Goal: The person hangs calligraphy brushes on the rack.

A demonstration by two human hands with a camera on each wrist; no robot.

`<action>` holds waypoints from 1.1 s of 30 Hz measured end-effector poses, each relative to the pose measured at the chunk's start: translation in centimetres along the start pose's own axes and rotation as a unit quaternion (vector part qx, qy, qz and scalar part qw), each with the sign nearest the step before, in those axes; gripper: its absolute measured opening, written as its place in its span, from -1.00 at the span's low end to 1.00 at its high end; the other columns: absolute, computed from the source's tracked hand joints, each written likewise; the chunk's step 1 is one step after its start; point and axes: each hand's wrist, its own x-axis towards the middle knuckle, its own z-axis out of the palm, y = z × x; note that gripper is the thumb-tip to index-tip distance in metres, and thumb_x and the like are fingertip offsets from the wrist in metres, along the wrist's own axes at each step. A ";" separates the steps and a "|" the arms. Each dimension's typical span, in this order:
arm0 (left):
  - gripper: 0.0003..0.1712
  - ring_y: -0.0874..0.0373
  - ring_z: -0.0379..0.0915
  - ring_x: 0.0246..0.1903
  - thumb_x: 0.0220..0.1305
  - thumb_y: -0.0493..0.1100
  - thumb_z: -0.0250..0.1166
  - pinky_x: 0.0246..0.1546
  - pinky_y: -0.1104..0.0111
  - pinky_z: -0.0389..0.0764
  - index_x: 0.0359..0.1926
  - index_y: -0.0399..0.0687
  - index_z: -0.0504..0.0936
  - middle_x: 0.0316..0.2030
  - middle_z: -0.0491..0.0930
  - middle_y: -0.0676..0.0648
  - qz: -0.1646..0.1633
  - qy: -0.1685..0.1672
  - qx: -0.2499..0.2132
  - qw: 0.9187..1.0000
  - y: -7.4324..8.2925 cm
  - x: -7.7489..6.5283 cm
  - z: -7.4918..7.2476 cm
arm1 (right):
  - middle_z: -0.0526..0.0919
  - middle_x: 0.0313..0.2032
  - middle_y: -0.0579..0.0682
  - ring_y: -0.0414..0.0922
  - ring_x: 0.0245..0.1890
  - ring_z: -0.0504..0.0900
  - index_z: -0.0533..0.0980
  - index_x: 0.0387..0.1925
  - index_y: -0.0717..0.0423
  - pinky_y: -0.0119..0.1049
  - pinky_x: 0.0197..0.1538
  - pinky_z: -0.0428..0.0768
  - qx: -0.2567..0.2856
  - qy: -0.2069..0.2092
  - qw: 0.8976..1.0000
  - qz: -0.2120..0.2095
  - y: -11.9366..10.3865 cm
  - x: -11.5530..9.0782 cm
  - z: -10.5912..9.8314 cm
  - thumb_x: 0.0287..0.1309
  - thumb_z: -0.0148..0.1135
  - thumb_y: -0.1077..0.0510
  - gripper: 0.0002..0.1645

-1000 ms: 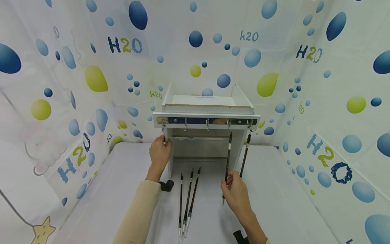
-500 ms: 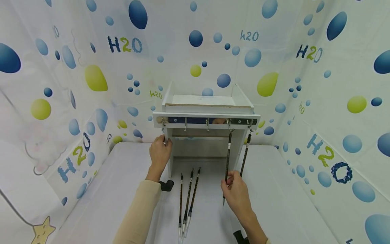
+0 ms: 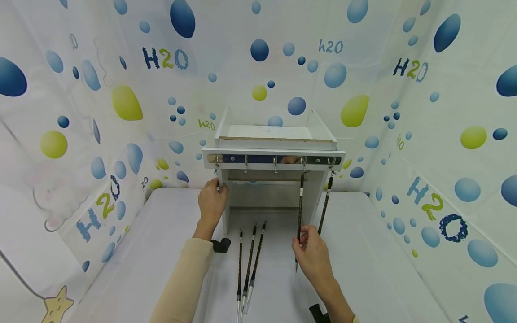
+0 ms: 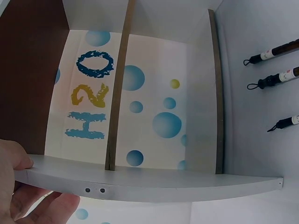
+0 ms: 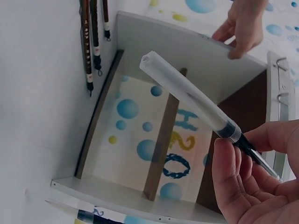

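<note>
My right hand [image 3: 314,253] pinches a calligraphy brush [image 3: 300,202] by its lower part, bristle end down. A clear cap [image 5: 184,93] covers the bristles in the right wrist view. The cord loop at the brush's top is right at the fourth hook [image 3: 304,165] of a white shelf [image 3: 274,152]. My left hand [image 3: 212,204] grips the shelf's left side panel [image 4: 149,189], thumb on one face and fingers on the other. A second brush [image 3: 325,204] hangs from the rightmost hook, partly behind my right hand.
Three capped brushes [image 3: 250,264] lie side by side on the white table [image 3: 169,260], in front of the shelf. Several metal hooks line the shelf's front rail [image 3: 260,160]. An open tray [image 3: 274,133] forms its top. A bubble-patterned curtain [image 3: 258,76] surrounds the table.
The held brush's upper end has shifted slightly left at the fourth hook, bringing the brush closer to vertical. My left hand and the shelf have stayed put.
</note>
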 end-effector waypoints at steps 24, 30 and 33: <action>-0.72 -0.27 0.69 -0.37 0.26 -0.24 0.25 -0.39 -0.11 0.62 -0.15 -0.42 0.66 -0.29 0.68 -0.37 -0.009 -0.010 0.004 1.000 0.0 0.0 -0.1 | 0.58 -0.44 -0.02 -0.25 -0.48 0.54 0.49 -0.07 0.30 -0.44 -0.41 0.56 0.003 0.004 1.000 0.016 0.0 -0.2 -0.4 0.13 0.33 0.29 -0.66; -0.71 -0.25 0.70 -0.37 0.26 -0.25 0.25 -0.39 -0.08 0.64 -0.12 -0.43 0.66 -0.31 0.68 -0.37 -0.008 -0.009 0.001 1.000 0.0 0.0 0.0 | 0.57 -0.45 -0.02 -0.25 -0.49 0.53 0.49 -0.06 0.30 -0.43 -0.42 0.55 0.005 0.012 1.000 0.006 0.0 0.0 -0.4 0.11 0.35 0.29 -0.64; -0.71 -0.24 0.71 -0.37 0.25 -0.26 0.24 -0.40 -0.08 0.65 -0.11 -0.42 0.67 -0.33 0.68 -0.36 -0.005 -0.003 0.000 1.000 0.0 0.0 0.1 | 0.57 -0.45 -0.03 -0.25 -0.49 0.54 0.49 -0.06 0.30 -0.43 -0.43 0.54 0.002 0.015 1.000 0.004 0.1 0.0 -0.4 0.10 0.36 0.28 -0.63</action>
